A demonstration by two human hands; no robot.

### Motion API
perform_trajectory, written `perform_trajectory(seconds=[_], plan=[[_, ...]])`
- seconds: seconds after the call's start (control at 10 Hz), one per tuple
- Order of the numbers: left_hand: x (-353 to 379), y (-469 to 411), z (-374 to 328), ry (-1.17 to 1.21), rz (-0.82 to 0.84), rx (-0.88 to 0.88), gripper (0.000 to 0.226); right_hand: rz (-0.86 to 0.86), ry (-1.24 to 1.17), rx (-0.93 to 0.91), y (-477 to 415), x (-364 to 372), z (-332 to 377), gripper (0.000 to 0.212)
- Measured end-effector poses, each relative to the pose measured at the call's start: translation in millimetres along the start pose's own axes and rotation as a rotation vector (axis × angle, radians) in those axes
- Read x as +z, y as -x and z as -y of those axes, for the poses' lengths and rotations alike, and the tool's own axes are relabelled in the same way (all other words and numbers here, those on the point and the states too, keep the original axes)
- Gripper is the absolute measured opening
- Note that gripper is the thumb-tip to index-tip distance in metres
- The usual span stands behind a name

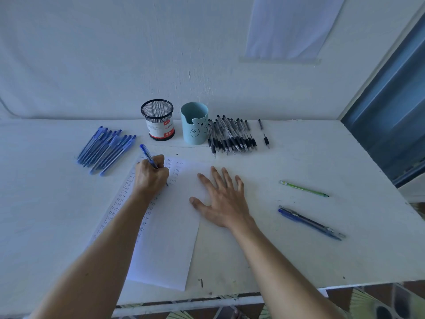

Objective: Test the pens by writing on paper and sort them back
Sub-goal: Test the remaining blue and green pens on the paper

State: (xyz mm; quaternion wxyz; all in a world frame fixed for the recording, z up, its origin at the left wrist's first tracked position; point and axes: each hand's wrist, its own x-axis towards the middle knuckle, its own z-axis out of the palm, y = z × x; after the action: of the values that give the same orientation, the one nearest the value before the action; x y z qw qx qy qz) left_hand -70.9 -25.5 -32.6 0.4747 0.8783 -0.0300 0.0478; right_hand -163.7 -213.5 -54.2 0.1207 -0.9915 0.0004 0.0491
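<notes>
Blue pen (148,155) was gripped in my left hand (150,178), tip on the paper (170,238) at the tabletop's (299,249) middle; my right hand (224,201) lay flat, fingers (220,180) spread, across the paper's right edge. Black pens (230,137) lay along the far edge.

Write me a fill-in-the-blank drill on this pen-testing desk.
The left hand writes with a ____ pen.
The mesh cup stands ____ of the bear cup.
The right hand lies flat, holding ____.
The black pens lie ____ of the bear cup.
Missing words: blue; left; nothing; right.
</notes>
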Motion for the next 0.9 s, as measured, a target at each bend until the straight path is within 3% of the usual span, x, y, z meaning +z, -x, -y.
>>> perform_trajectory(seconds=[0.9], plan=[[4.6,2.4,0.8,-0.043,0.020,0.077,0.039,0.004,-0.002,0.012,0.5,-0.9,1.0,0.077]])
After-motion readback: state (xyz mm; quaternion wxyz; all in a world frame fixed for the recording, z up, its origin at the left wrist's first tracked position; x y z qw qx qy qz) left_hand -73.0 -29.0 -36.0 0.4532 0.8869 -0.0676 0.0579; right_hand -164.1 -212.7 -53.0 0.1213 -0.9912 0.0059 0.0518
